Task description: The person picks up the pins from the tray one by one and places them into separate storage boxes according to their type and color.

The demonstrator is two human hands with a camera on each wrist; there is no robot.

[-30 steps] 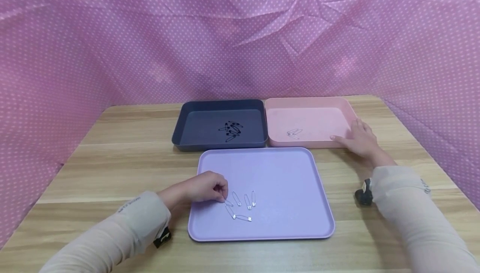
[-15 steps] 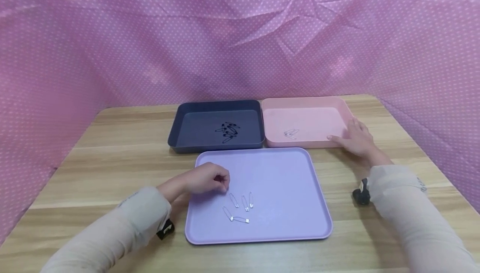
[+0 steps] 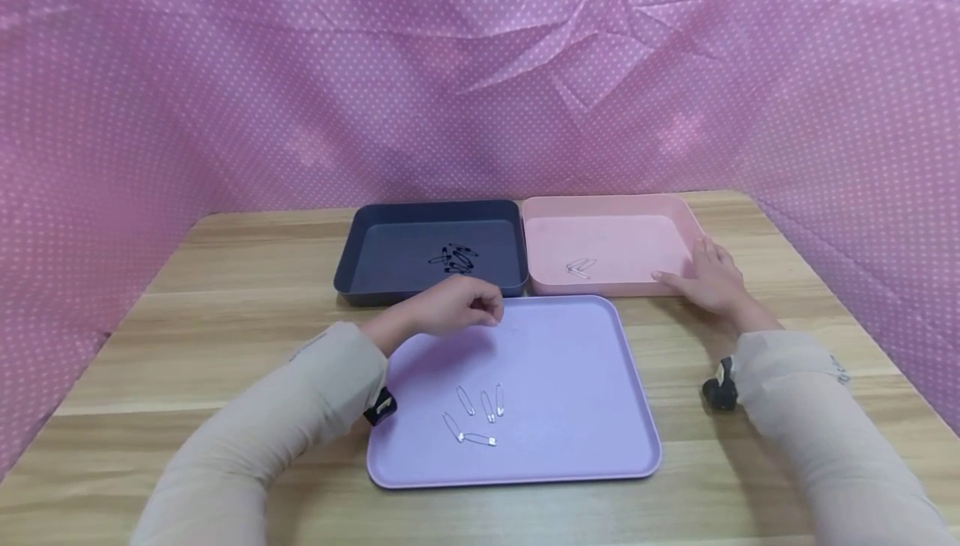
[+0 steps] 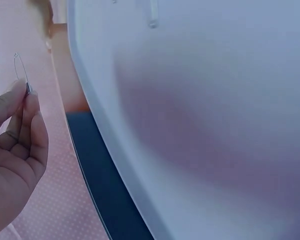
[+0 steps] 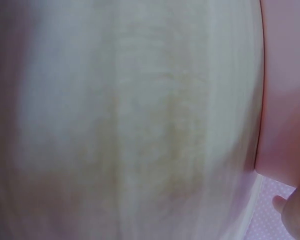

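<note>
My left hand is above the back left part of the lavender tray. Between thumb and fingertips it pinches a silver safety pin, which shows clearly in the left wrist view, its clasp end at the fingers. Several silver safety pins lie spread on the lavender tray. My right hand rests at the front right corner of the pink tray, thumb along the front wall and fingers by the right side. A few silver safety pins lie inside that tray.
Left of the pink tray stands a dark blue-grey tray with several black safety pins, partly hidden by my left hand. All three trays sit close together on a wooden table. A pink dotted cloth hangs behind and at both sides.
My left hand has lifted a silver safety pin from the lavender tray and moved back and to the right, toward the back trays. My right hand stays at the pink tray's corner.
</note>
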